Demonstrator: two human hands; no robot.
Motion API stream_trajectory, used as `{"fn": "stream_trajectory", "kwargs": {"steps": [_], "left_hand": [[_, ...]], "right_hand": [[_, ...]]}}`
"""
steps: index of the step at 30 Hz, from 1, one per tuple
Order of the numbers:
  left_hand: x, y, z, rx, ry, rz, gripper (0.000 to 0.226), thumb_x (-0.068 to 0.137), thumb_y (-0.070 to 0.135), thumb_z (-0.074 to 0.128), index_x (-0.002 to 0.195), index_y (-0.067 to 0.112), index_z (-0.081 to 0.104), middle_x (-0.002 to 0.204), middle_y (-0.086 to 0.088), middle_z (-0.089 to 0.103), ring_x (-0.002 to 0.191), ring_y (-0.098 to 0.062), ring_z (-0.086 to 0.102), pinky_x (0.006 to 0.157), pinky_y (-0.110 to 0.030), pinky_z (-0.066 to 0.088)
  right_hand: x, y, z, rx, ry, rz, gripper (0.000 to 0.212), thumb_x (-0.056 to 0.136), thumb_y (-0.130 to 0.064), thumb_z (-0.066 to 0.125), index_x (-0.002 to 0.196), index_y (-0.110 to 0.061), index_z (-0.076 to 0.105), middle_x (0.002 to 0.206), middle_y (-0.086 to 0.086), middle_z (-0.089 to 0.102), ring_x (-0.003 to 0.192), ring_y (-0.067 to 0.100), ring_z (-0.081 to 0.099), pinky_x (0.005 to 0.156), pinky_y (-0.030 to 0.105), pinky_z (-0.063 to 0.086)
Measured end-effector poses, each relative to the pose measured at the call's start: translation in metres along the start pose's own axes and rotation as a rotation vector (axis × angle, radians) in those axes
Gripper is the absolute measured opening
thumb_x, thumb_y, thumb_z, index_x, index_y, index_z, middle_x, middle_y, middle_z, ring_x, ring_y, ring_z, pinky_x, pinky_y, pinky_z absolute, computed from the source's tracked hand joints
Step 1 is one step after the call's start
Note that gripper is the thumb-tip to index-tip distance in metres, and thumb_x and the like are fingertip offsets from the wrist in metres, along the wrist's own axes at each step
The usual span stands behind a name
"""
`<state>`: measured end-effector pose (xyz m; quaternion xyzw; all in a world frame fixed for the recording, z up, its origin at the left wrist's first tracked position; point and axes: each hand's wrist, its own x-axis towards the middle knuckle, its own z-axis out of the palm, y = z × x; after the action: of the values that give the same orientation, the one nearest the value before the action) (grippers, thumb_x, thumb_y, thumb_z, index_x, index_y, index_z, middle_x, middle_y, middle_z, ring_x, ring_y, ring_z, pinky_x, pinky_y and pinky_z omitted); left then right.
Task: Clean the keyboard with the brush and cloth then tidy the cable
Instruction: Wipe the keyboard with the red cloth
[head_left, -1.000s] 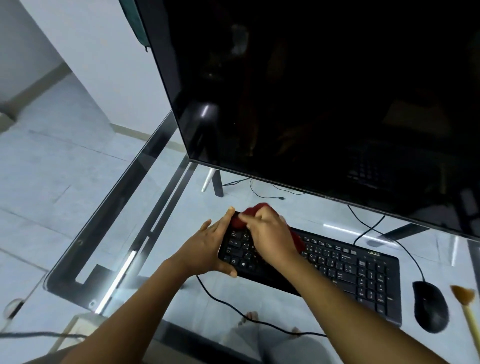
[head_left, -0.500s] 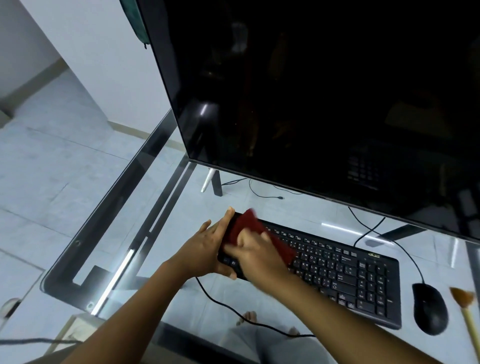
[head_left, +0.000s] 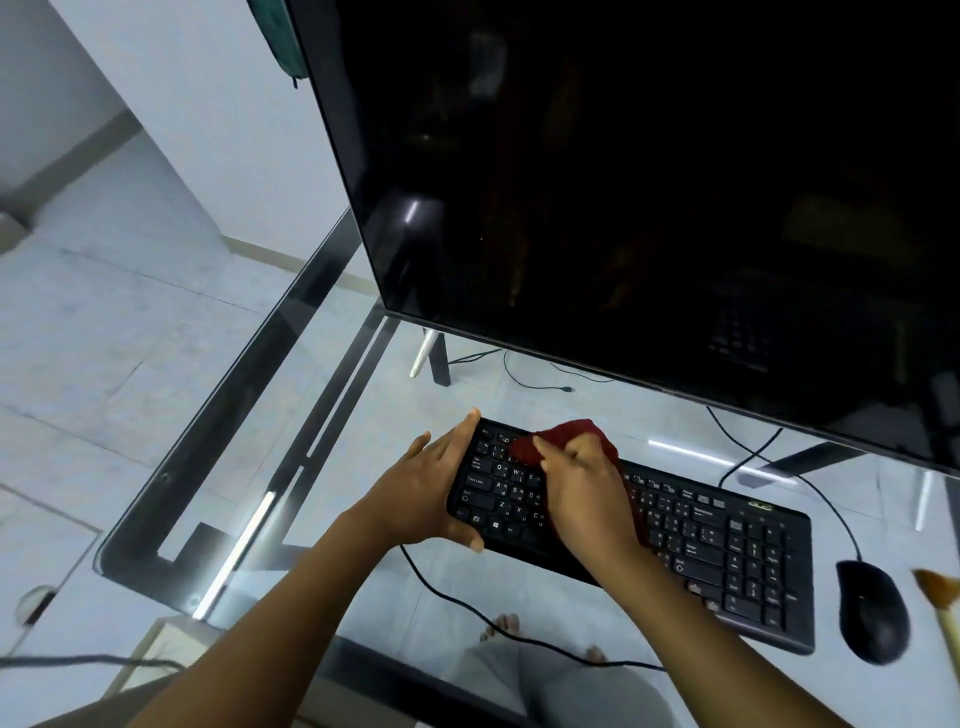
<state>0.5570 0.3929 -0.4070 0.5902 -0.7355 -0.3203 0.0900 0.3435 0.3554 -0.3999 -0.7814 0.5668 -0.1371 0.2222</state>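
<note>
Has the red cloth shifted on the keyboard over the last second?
Yes. The red cloth has slid rightward along the keyboard, away from the left end held by the left hand.

Q, W, A, S on keyboard

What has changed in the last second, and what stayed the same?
The right hand wiped the red cloth toward the near edge of the keyboard, then back to its far edge. The left hand still grips the keyboard's left end; the mouse and brush stayed put.
</note>
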Motion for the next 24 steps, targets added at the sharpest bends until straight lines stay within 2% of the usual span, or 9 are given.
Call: {"fn": "stream_trajectory", "kwargs": {"steps": [4,7,10,12,15,19,21,24], "left_hand": [[-0.001,0.001,-0.002,0.027,0.001,-0.010,0.141,0.055,0.069,0.079,0.152,0.022,-0.012,0.156,-0.001,0.028,0.143,-0.014,0.027,0.118,-0.033,0.004],[-0.002,-0.002,-0.003,0.034,-0.015,0.001,0.143,0.053,0.071,0.078,0.151,0.025,-0.015,0.156,-0.002,0.028,0.142,-0.014,0.027,0.115,-0.025,0.001],[-0.001,-0.007,-0.003,0.120,-0.029,0.042,0.150,0.047,0.075,0.075,0.151,0.019,-0.017,0.161,-0.002,0.011,0.147,-0.011,0.013,0.119,-0.031,0.005],[-0.002,-0.009,-0.001,0.184,-0.032,0.083,0.150,0.046,0.079,0.071,0.152,0.014,-0.013,0.161,0.000,-0.006,0.147,-0.008,0.001,0.120,-0.037,0.008],[-0.002,-0.010,-0.001,0.198,-0.040,0.079,0.149,0.045,0.082,0.067,0.152,0.015,-0.013,0.160,0.003,-0.012,0.147,-0.006,-0.001,0.119,-0.036,0.008],[-0.001,-0.011,-0.002,0.177,-0.058,0.059,0.148,0.047,0.078,0.071,0.151,0.019,-0.017,0.160,0.006,-0.013,0.147,-0.007,-0.001,0.120,-0.034,0.004],[-0.001,-0.010,-0.002,0.169,-0.065,0.059,0.148,0.049,0.077,0.072,0.151,0.020,-0.018,0.160,0.007,-0.014,0.147,-0.006,-0.003,0.119,-0.033,0.002],[-0.001,-0.010,0.000,0.164,-0.066,0.065,0.147,0.050,0.077,0.072,0.150,0.021,-0.020,0.160,0.007,-0.015,0.147,-0.007,-0.005,0.120,-0.035,0.001]], "right_hand": [[0.021,-0.042,0.020,-0.061,-0.078,-0.089,0.039,0.096,-0.024,0.051,0.134,-0.028,0.051,0.102,0.006,0.052,0.085,0.031,0.057,0.076,0.033,0.049],[0.002,-0.047,0.022,-0.080,-0.128,-0.215,0.039,0.085,-0.022,0.057,0.123,-0.030,0.059,0.087,0.004,0.048,0.075,0.026,0.054,0.069,0.035,0.047],[-0.036,-0.044,0.026,-0.113,-0.222,-0.431,0.044,0.074,-0.016,0.066,0.115,-0.032,0.063,0.079,-0.003,0.040,0.068,0.018,0.048,0.062,0.027,0.030],[-0.042,-0.042,0.029,-0.129,-0.252,-0.484,0.049,0.070,-0.009,0.065,0.115,-0.029,0.064,0.079,-0.002,0.042,0.067,0.017,0.048,0.061,0.028,0.033],[-0.038,-0.035,0.018,-0.180,-0.221,-0.538,0.061,0.067,-0.002,0.065,0.123,-0.028,0.062,0.081,-0.001,0.045,0.067,0.018,0.048,0.062,0.028,0.031],[-0.056,0.007,-0.010,-0.264,-0.282,-0.508,0.080,0.065,0.004,0.073,0.131,-0.037,0.054,0.085,-0.005,0.046,0.074,0.016,0.048,0.064,0.028,0.028],[-0.068,0.034,-0.023,-0.312,-0.257,-0.462,0.088,0.057,0.003,0.079,0.129,-0.041,0.056,0.084,-0.007,0.046,0.072,0.013,0.046,0.064,0.027,0.029],[-0.077,0.048,-0.030,-0.315,-0.215,-0.423,0.084,0.051,0.002,0.083,0.122,-0.039,0.063,0.080,-0.005,0.046,0.067,0.013,0.042,0.062,0.026,0.031]]}}
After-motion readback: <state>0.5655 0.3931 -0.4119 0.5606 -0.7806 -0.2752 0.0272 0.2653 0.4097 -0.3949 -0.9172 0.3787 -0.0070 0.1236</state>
